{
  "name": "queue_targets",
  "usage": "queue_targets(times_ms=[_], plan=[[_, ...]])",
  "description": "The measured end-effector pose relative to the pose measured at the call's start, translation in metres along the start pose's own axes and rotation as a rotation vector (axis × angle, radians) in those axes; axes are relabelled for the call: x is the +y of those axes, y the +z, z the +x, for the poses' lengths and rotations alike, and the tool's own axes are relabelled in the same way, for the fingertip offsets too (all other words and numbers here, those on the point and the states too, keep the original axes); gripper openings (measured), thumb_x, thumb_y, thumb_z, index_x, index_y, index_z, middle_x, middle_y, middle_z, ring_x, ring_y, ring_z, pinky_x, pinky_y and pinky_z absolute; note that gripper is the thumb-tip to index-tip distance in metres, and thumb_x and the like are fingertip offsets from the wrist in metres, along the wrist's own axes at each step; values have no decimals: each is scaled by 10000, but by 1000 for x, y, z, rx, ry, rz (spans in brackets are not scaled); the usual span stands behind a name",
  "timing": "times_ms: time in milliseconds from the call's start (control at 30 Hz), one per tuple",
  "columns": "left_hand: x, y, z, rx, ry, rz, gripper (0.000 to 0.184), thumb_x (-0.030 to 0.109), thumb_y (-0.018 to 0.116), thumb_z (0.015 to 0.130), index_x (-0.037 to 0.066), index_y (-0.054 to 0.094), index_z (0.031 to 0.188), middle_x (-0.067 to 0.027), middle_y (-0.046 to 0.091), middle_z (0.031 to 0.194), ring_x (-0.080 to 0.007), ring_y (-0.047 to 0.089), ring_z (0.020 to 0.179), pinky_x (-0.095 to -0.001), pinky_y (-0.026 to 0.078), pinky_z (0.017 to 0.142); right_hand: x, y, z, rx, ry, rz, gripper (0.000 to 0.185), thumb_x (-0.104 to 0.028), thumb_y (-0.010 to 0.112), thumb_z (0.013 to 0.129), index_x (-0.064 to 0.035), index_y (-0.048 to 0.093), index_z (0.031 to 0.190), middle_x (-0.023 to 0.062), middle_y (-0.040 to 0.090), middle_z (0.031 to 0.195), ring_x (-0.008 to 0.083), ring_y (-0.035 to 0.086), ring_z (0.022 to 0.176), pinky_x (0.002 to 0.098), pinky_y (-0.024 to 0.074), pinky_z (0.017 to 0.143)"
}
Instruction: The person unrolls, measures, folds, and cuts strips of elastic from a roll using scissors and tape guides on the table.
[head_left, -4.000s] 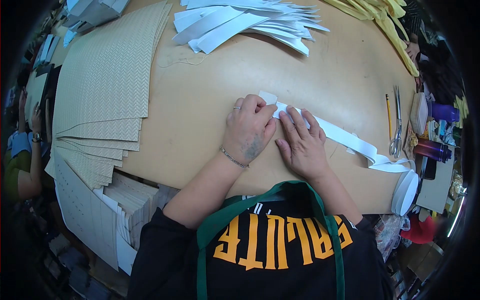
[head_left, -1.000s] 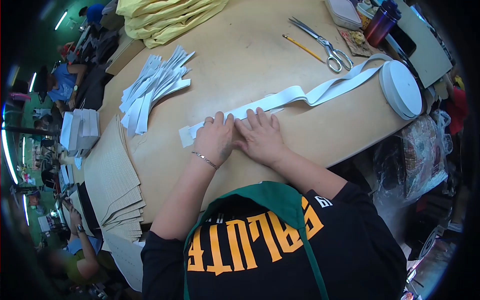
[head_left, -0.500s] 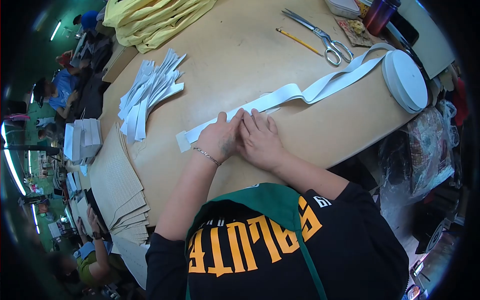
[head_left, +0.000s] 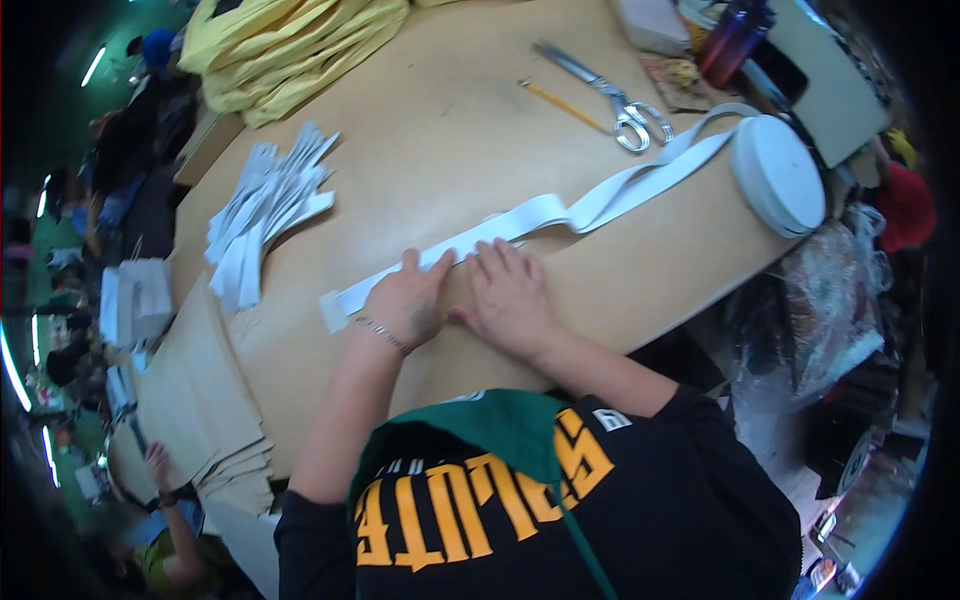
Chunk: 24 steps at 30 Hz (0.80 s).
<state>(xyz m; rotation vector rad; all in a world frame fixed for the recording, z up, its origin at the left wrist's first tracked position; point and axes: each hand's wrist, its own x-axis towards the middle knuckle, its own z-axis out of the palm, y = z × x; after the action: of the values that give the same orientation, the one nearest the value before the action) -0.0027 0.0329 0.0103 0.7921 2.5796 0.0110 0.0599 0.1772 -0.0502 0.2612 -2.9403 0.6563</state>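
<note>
A white elastic band [head_left: 545, 212] lies stretched along the table, its left end beside a small pale tape piece [head_left: 333, 312]. My left hand [head_left: 405, 302], with a bracelet at the wrist, presses on the band's near edge; its thumb and index finger are spread. To its right, my right hand [head_left: 508, 300] rests flat, fingertips at the band's lower edge. Neither hand grips anything. The band runs on in loose, twisted loops to a white roll [head_left: 778, 175] standing at the right table edge.
Scissors [head_left: 610, 98] and a yellow pencil [head_left: 562, 105] lie at the upper right, near a dark bottle [head_left: 733, 45]. Cut white strips [head_left: 265, 215] are piled at left, below yellow fabric [head_left: 290, 55]. Stacked beige sheets [head_left: 200, 380] cover the left edge. A person's hand [head_left: 157, 465] shows beyond.
My hands have moved a little apart; before, their fingers and thumbs touched. The whole view has shifted, with the table's things now further left. The band keeps its place on the table.
</note>
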Motion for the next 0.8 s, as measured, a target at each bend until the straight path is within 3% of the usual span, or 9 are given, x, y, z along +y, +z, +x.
queue_targets(times_ms=[167,267,333,400,467,600,700,733,800], plan=[[1,0,6,-59,-22,16,482,175,456,866,154,375,1341,-243,488,1023,-384,609,743,-425,507,679,51,-50,31,249,119,49,465,-354,612,793,-40,542,1128,154,507,1165,335,432,1142,490,356,917],[1,0,3,-63,-28,20,508,140,451,841,134,371,1342,-245,486,1034,-382,610,736,-423,509,678,134,-91,66,334,438,-231,324,-272,600,802,-65,578,1051,131,545,1097,314,484,1085,471,439,833],[2,0,3,-57,-28,22,532,120,456,820,124,366,1345,-246,484,1045,-380,611,738,-420,511,679,182,-105,87,186,580,-329,304,-240,599,789,-50,606,1026,143,564,1078,324,536,1030,466,470,811],[1,2,4,-61,-29,23,561,105,462,800,119,358,1351,-247,480,1061,-378,613,750,-415,513,679,216,-108,101,-11,574,-288,300,-224,604,762,-33,632,991,163,607,1032,322,585,973,433,478,829],[1,2,3,-68,-25,16,578,104,471,796,116,347,1360,-249,471,1086,-375,617,777,-410,516,685,241,-107,110,-37,524,-305,268,-203,625,730,-21,650,925,190,631,917,318,615,873,413,484,770],[3,-3,3,-123,-55,-4,615,90,486,781,110,328,1375,-251,450,1133,-370,620,830,-403,522,704,230,-120,123,-159,590,-327,240,-184,635,686,3,663,834,199,656,821,291,646,779,386,503,712],[5,-8,1,-136,-58,-11,631,75,494,771,108,326,1378,-248,440,1151,-369,619,849,-400,523,720,224,-131,136,-309,543,-419,218,-178,630,680,22,660,763,199,658,795,277,655,741,357,513,683],[4,-7,1,-135,-60,-14,634,71,495,768,108,325,1378,-248,440,1154,-368,618,854,-399,522,723,223,-131,137,-234,440,-477,195,-166,629,674,24,657,711,179,659,735,262,657,663,346,521,629],[4,-7,2,-134,-57,-15,642,62,497,763,108,324,1380,-247,438,1160,-367,616,863,-397,522,729,226,-137,149,-393,545,-394,207,-176,645,665,26,656,711,167,653,701,252,640,597,350,512,574]])
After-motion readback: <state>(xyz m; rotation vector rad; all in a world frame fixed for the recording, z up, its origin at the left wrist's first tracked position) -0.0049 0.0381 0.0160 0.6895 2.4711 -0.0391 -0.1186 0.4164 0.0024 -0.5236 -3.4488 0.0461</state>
